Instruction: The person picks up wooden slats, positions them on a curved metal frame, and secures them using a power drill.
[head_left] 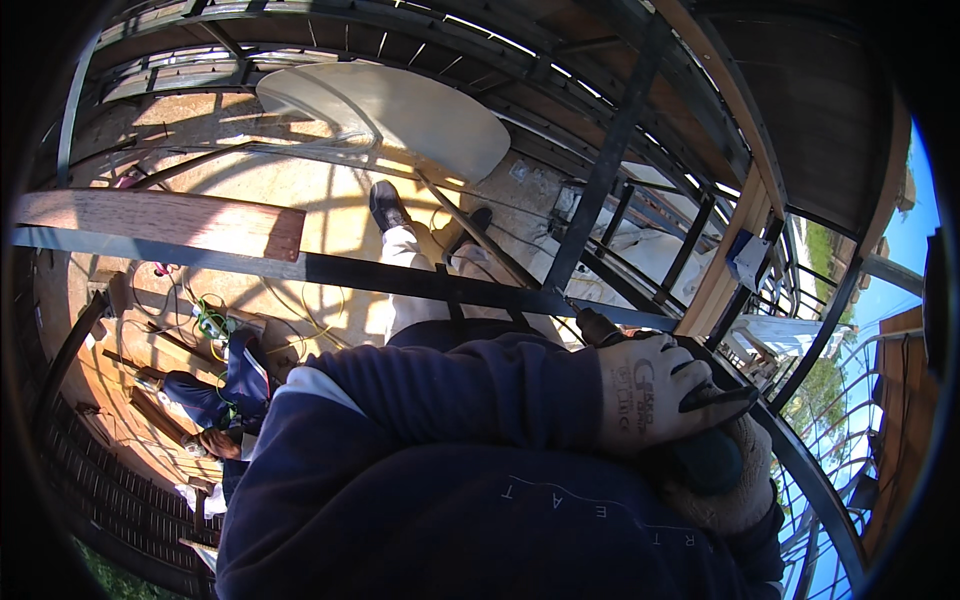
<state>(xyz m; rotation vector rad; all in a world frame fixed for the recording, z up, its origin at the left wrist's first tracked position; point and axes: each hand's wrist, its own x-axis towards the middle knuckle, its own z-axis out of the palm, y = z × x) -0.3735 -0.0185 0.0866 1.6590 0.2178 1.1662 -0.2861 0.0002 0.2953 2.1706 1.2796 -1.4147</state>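
A power drill with a dark teal body point(712, 462) is held against my right side, its chuck point(597, 326) directed at the black steel beam point(400, 276). The thin bit reaches the beam near its joint with a slanting post; whether it has entered the metal I cannot tell. Across my chest comes my left arm, and my gloved left hand point(655, 392) is closed over the top of the drill. Lower down, my gloved right hand point(745, 485) wraps round the drill's rear end, its fingers partly hidden.
A reddish wooden plank point(160, 222) lies along the beam at left. Below, another person in dark blue point(215, 390) works among cables point(300, 315). A pale curved sheet point(400, 115) rests on the far floor. Steel posts point(610, 150) and boards point(735, 255) crowd the right.
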